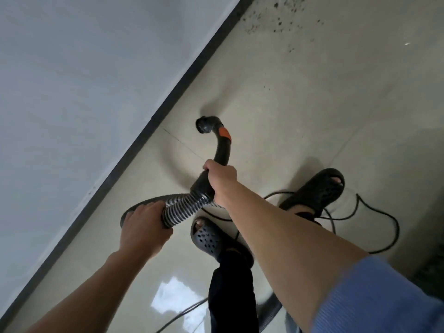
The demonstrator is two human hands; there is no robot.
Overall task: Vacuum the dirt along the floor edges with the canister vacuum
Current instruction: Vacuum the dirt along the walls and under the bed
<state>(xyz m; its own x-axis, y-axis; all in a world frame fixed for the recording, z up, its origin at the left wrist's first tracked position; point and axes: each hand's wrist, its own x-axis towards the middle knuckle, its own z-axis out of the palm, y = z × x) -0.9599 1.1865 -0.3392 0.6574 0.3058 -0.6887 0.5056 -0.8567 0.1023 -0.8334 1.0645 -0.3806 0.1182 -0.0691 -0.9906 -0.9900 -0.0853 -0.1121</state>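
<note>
Entry: nozzle point(203, 124), near the baseboard point(168, 102). Our right hand point(219, 179) curled round the black handle point(223, 150); our left hand point(141, 224) gripped the ribbed hose point(185, 207). Dirt point(276, 18) lay scattered well ahead along the edge, unreached. We judged that stretch still to do.

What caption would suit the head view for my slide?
Right hand grips the curved vacuum handle, left hand holds the ribbed hose, nozzle near the baseboard, dirt farther ahead.
</note>
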